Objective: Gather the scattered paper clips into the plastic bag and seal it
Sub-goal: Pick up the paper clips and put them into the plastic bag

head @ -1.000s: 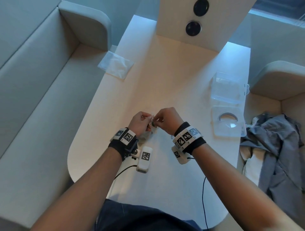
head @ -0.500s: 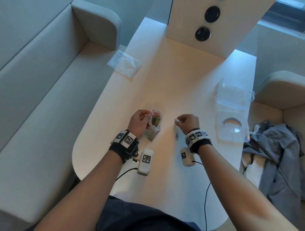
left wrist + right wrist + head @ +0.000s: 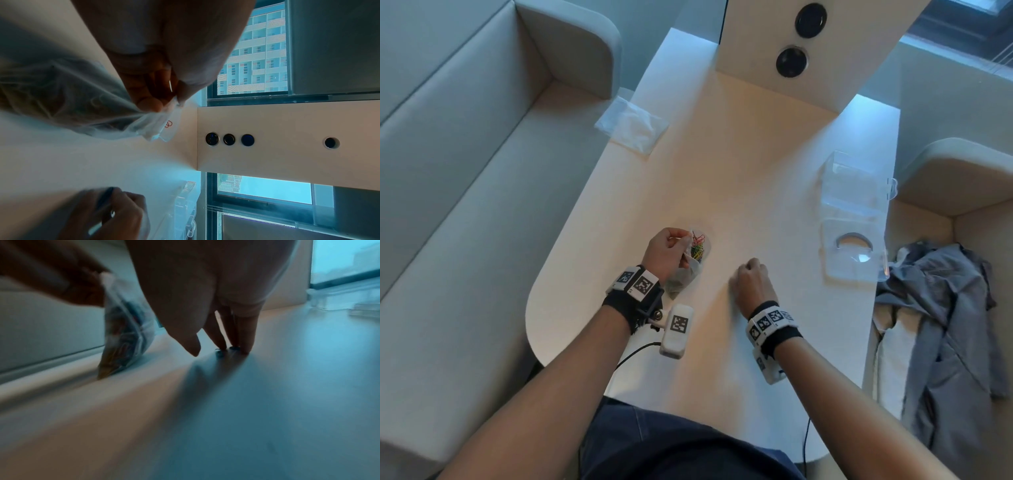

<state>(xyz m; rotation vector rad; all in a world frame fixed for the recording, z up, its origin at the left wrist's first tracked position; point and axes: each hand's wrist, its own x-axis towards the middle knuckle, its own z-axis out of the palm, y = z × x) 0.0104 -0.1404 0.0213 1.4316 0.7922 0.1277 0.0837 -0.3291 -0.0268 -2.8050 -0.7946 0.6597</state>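
A small clear plastic bag (image 3: pixel 683 277) with several coloured paper clips (image 3: pixel 698 248) inside stands on the white table (image 3: pixel 756 164). My left hand (image 3: pixel 667 253) pinches its top edge between thumb and fingers (image 3: pixel 156 104). The bag (image 3: pixel 82 97) hangs open below that pinch. My right hand (image 3: pixel 751 279) is a short way to the right of the bag (image 3: pixel 125 337), with its fingers pointing down at the table. In the blurred right wrist view the fingertips (image 3: pixel 244 348) touch a small dark paper clip (image 3: pixel 219 352) lying on the table, and the thumb stands apart from them.
An open clear plastic box (image 3: pixel 856 219) lies at the table's right edge. A second flat plastic bag (image 3: pixel 631 128) hangs over the far left edge. A white panel with round sockets (image 3: pixel 791 61) closes the far end. Grey clothing (image 3: pixel 945 325) lies on the right seat.
The right hand left the bag's mouth, moved right and came down onto a clip on the table. The left hand kept hold of the bag.
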